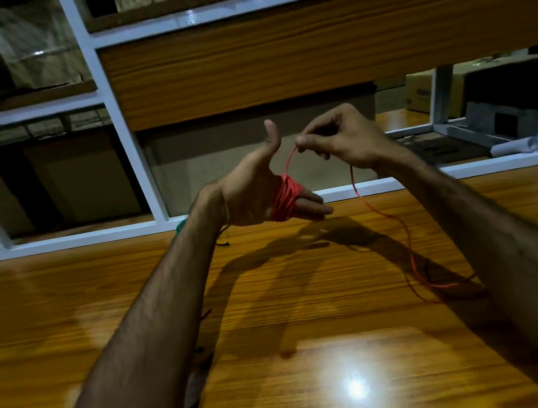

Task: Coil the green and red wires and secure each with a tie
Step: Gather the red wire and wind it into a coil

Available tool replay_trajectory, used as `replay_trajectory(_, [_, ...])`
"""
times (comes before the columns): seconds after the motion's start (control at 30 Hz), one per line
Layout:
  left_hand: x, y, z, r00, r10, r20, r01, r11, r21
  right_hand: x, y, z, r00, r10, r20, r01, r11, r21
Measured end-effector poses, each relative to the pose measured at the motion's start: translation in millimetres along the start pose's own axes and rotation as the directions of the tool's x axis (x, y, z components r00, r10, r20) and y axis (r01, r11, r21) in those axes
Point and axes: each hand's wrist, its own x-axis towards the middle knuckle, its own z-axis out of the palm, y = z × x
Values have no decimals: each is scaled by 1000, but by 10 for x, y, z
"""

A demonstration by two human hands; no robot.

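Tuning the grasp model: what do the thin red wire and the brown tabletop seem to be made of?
Thin red wire: looks like flexible plastic-insulated wire, matte; it wraps tightly round the left hand's fingers and trails limp. The core is not visible.
Brown tabletop: wood-grain surface, probably laminate or varnished wood; glossy, with a lamp glare mirrored in it.

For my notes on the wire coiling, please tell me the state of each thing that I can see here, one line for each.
Red wire: partly coiled around the left hand's fingers, the rest trailing loose on the table.
Left hand: fingers straight, thumb up, carrying the coil.
Right hand: pinches the wire above the coil.
Green wire: barely visible behind the left forearm; state unclear.
Table: glossy wood, bears the loose wire.
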Motion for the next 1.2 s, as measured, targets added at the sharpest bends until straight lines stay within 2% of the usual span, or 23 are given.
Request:
replay_trajectory(0.03, [-2,3,64,992,62,106,-51,994,-98,3,27,-20,1000,4,-23,-4,1000,3])
replay_trajectory(0.1, [25,4,200,926,262,272,-168,931,-324,-7,67,-60,999,13,-42,-12,1000,24])
replay_trajectory(0.17, [71,41,304,834,465,297,-258,805,-534,-32,92,-68,998,54,-12,-51,986,159])
replay_trajectory(0.23, [91,120,347,751,625,215,-365,664,-653,-55,120,-3,993,111,26,-114,955,275])
replay_trajectory(0.3, [88,185,280,699,712,68,-469,529,-708,-49,150,108,981,188,55,-196,958,208])
replay_trajectory(0.4, [102,168,61,661,740,-126,-558,372,-742,-23,110,290,944,260,205,-287,951,117])
replay_trajectory(0.47, [119,126,-39,658,689,-305,-650,315,-691,-25,27,368,922,260,286,-289,955,65])
replay_trajectory(0.5, [130,105,-83,653,634,-415,-706,311,-637,-29,-14,393,920,253,300,-274,961,29])
replay_trajectory(0.57, [120,96,-92,588,536,-605,-808,361,-465,-35,-56,434,932,216,293,-219,975,-22])
replay_trajectory(0.63, [90,105,-54,487,486,-726,-829,518,-210,-37,-79,462,947,174,270,-167,985,-48])
replay_trajectory(0.67, [87,97,-63,433,481,-762,-779,625,-49,-36,-101,468,951,160,264,-149,987,-61])
replay_trajectory(0.7, [84,95,-52,407,496,-767,-664,737,125,-33,-121,468,953,149,265,-135,988,-69])
replay_trajectory(0.73, [83,77,-56,433,520,-737,-506,816,279,-26,-142,458,953,143,267,-128,989,-73])
replay_trajectory(0.8, [70,18,-133,564,495,-661,-228,863,451,-8,-201,405,950,139,280,-127,990,-63])
replay_trajectory(0.87, [57,-16,-191,716,388,-581,-123,888,442,1,-271,342,938,130,323,-121,992,-47])
replay_trajectory(0.93, [30,-2,-176,864,262,-430,-69,908,414,-9,-350,297,925,108,365,-101,994,-39])
replay_trajectory(1.03, [-2,-15,-119,946,153,-287,-85,968,236,-12,-383,216,933,23,358,-2,998,-60])
replay_trajectory(1.13, [-117,47,-37,986,86,-143,-73,993,95,13,-331,105,954,-29,298,61,993,-98])
replay_trajectory(1.2, [-138,89,-13,995,97,37,-93,992,-89,6,-308,35,969,-56,239,76,994,-75])
